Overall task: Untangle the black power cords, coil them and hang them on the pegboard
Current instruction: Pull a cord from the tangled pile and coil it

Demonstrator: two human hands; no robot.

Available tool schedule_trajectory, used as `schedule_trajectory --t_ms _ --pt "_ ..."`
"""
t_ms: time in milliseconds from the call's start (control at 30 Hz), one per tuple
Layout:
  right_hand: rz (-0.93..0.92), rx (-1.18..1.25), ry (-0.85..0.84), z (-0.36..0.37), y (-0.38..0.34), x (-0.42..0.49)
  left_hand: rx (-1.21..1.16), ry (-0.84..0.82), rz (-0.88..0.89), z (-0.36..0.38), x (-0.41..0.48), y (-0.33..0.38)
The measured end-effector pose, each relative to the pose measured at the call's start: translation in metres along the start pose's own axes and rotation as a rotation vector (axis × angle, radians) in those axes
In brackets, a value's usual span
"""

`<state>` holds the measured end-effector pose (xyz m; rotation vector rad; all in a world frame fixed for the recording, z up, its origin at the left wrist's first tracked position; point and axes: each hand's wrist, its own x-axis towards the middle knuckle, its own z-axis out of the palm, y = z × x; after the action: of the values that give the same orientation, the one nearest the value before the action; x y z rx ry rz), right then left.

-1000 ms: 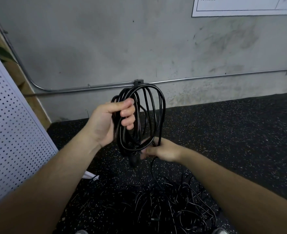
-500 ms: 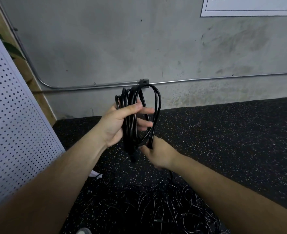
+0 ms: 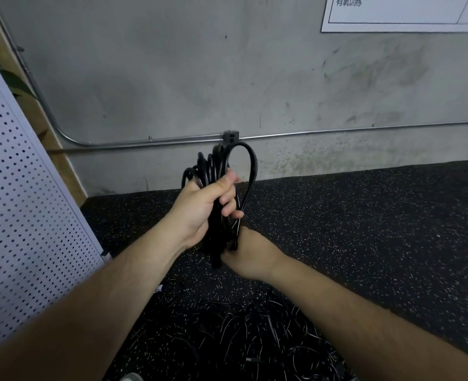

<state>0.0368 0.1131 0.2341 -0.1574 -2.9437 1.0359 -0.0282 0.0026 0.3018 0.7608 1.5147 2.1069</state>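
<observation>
View: head camera, looking forward and down.
Left hand (image 3: 199,210): closed round the middle of the coiled cord (image 3: 210,166), fingers wrapped across the strands, thumb on the near side.
Right hand (image 3: 250,254): below the left hand, gripping the lower end of the coil; back of the hand faces the camera and most of the fingers are hidden behind the strands.
Coiled cord, position: held upright in the air between both hands, in front of the wall and above the floor, touching neither.
Coiled cord, form: strands gathered tight inside the left fist; one loose loop stands out at the top right and runs down into the right hand. A short black end hangs below the bundle; whether it is a plug cannot be told.
Tangled cords (image 3: 241,334): a loose black heap on the floor, below the forearms, well apart from the pegboard.
Pegboard (image 3: 21,215): white perforated panel at the left edge, leaning; no cord hangs on the visible part.
Floor (image 3: 364,229): black with white speckles.
Wall (image 3: 172,78): grey, scuffed concrete.
Conduit (image 3: 309,132): metal pipe running along the wall, with a small black box (image 3: 230,135) just above the coil's top.
Sign (image 3: 406,12): white sheet at the upper right, partly cut off.
Leaf (image 3: 15,81): green, behind the pegboard's upper edge.
</observation>
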Motion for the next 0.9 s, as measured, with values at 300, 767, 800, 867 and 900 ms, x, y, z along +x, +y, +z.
schedule_trajectory --t_ms 300,767,800,867,900 --pt "-0.072 0.286 -0.019 0.007 0.015 -0.03 -0.15 0.216 0.141 -0.016 0.014 0.017" --pt "-0.245 -0.213 -0.055 -0.014 -0.011 -0.041 0.245 0.241 0.132 -0.022 0.007 0.011" --pt "-0.271 -0.274 -0.072 -0.02 -0.013 -0.041 0.296 0.21 0.112 -0.019 0.006 0.01" --pt "-0.308 -0.37 -0.114 -0.036 -0.018 -0.042 0.39 0.133 0.045 -0.014 0.003 0.007" --pt "-0.322 -0.41 -0.141 -0.044 -0.019 -0.042 0.43 0.089 0.005 -0.012 0.002 0.004"
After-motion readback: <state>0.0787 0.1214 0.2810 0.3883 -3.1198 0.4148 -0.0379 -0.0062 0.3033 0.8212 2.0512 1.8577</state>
